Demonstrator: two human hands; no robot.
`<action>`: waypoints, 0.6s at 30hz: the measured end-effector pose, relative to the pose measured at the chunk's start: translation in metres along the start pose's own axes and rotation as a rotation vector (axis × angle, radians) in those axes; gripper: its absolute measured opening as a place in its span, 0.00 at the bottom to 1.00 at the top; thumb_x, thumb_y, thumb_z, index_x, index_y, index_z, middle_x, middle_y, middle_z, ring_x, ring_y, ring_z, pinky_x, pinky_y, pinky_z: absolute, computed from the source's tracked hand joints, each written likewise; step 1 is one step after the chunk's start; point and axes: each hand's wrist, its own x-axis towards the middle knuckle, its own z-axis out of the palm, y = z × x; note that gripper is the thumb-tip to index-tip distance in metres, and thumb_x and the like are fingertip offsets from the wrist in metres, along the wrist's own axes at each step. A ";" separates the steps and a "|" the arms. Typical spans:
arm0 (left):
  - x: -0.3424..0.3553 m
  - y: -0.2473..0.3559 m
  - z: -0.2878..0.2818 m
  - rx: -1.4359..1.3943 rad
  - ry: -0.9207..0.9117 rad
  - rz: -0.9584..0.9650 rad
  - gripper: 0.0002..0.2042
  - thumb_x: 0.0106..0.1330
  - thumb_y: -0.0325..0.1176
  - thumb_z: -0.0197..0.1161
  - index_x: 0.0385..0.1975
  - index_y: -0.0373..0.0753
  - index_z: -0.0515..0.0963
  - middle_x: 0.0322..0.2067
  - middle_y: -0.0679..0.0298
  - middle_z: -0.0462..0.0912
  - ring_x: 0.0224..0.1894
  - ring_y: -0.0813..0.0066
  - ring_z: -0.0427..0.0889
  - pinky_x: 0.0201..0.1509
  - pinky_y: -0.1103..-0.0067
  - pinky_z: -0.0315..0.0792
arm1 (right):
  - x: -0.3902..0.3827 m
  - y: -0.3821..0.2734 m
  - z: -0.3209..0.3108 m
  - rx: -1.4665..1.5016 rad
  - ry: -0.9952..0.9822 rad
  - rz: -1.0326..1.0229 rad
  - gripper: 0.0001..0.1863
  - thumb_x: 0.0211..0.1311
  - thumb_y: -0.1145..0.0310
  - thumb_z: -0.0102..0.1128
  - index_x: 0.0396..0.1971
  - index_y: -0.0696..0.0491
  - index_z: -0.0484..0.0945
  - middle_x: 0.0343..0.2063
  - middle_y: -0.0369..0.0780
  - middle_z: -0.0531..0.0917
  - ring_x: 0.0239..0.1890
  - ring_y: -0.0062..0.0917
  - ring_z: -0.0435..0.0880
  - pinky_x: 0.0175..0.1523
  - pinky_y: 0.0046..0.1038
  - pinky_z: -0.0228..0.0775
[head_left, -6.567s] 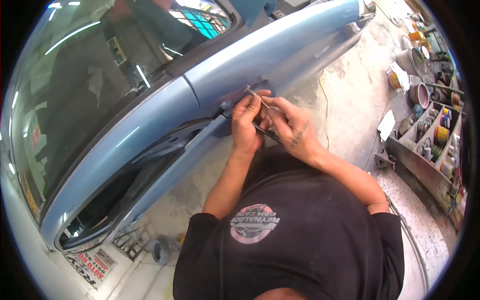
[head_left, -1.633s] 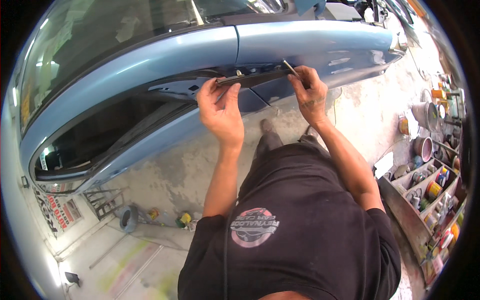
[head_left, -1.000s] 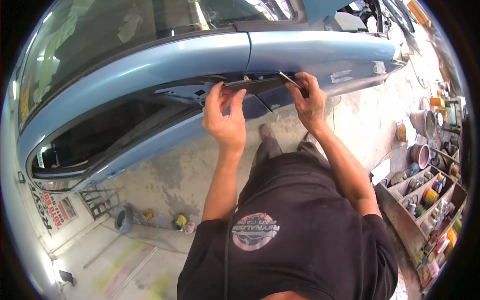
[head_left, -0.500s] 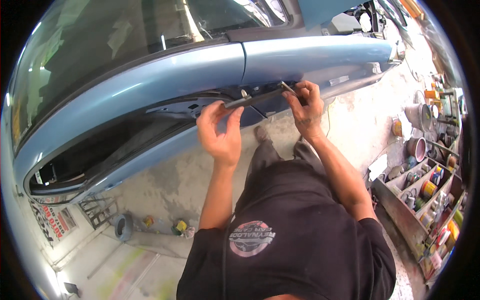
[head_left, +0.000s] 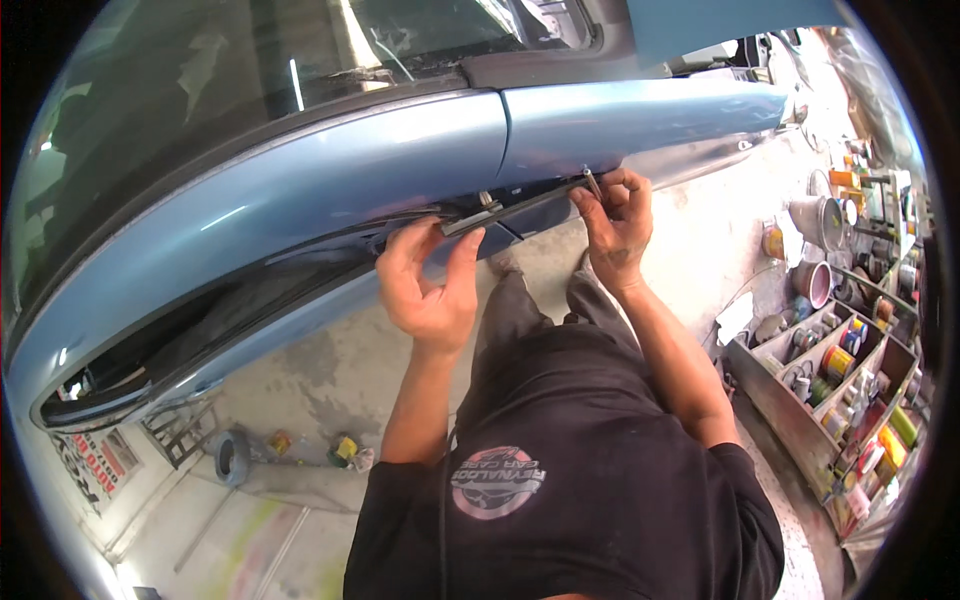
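Both my hands hold up a narrow dark bar-shaped part (head_left: pixel 535 208) in front of the light-blue car (head_left: pixel 400 140). A metal piece stands up near each end of it. My left hand (head_left: pixel 430 285) pinches the left end between thumb and fingers. My right hand (head_left: pixel 615 230) grips the right end, its fingers curled round beside the upright metal pin (head_left: pixel 591 182). Behind the bar is the dark corner of the car's side window opening (head_left: pixel 270 305), close to a body seam. I cannot tell whether the bar touches the car.
The windshield (head_left: pixel 200 120) lies at upper left and a raised blue panel (head_left: pixel 720 25) at upper right. A wooden compartment rack (head_left: pixel 790 415) with cans and bottles stands to my right, near several paint buckets (head_left: pixel 815 285). A tire (head_left: pixel 232 458) lies at lower left.
The view has shifted slightly. Both hands still hold the bar; its left end sits a little lower and the right-hand pin stands more upright.
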 end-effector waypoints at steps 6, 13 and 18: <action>0.002 0.001 -0.005 0.039 -0.033 -0.003 0.25 0.59 0.14 0.72 0.53 0.30 0.68 0.46 0.50 0.81 0.45 0.66 0.85 0.51 0.73 0.82 | -0.001 0.007 -0.005 -0.147 -0.009 0.002 0.19 0.62 0.79 0.69 0.47 0.57 0.67 0.30 0.41 0.86 0.30 0.14 0.80 0.34 0.19 0.71; 0.007 0.000 -0.009 -0.030 -0.105 0.158 0.24 0.58 0.14 0.72 0.51 0.31 0.68 0.45 0.49 0.81 0.44 0.64 0.85 0.51 0.73 0.82 | -0.002 0.010 -0.008 -0.139 -0.028 -0.027 0.20 0.62 0.79 0.70 0.47 0.56 0.67 0.29 0.40 0.86 0.31 0.15 0.80 0.34 0.19 0.72; 0.004 0.004 -0.008 0.053 -0.064 0.040 0.24 0.58 0.14 0.72 0.52 0.31 0.69 0.46 0.50 0.80 0.45 0.66 0.83 0.51 0.74 0.81 | -0.003 0.012 -0.009 -0.235 -0.026 -0.065 0.21 0.60 0.79 0.71 0.47 0.56 0.69 0.32 0.42 0.85 0.32 0.18 0.83 0.34 0.21 0.73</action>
